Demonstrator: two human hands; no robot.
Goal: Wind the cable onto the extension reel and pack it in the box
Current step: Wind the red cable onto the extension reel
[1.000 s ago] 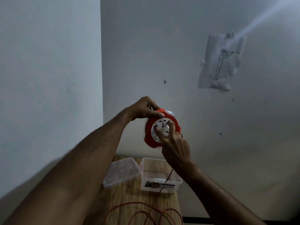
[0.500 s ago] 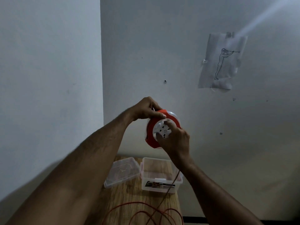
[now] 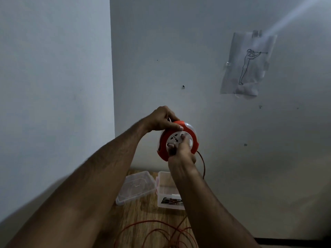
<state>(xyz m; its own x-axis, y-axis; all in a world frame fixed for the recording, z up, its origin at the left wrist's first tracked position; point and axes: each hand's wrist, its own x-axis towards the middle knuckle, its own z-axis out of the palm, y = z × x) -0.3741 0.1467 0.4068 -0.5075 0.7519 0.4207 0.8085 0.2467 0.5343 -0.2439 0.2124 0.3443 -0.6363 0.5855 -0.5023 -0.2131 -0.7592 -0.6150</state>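
A: Red cable (image 3: 154, 233) nearest cam, loose loops on wooden table (image 3: 143, 217), approx 6 o'clock in frame. One strand runs up to reel.

B: Hands?

A: Both raised above table, mid-frame. L hand (image 3: 161, 119) clamped over reel top at 12 o'clock, thumb laid along the red rim. R hand (image 3: 180, 154) under it at 6 o'clock, fingers curled on the white socket face, pinching it.

B: Reel itself?

A: Extension reel (image 3: 177, 140) held in air, red shell w/ white centre disc facing cam, tilted. Cable leaves shell at 4 o'clock, hangs down past R wrist.

B: Box?

A: Clear plastic box (image 3: 166, 194) on table beyond the loops, open, label on front wall; R forearm covers part. Its lid (image 3: 136, 188) just beside it at 9 o'clock, lying flat.

B: Behind?

A: Grey wall corner. Paper sheet (image 3: 247, 63) w/ line drawing of a figure, taped at 2 o'clock, far.
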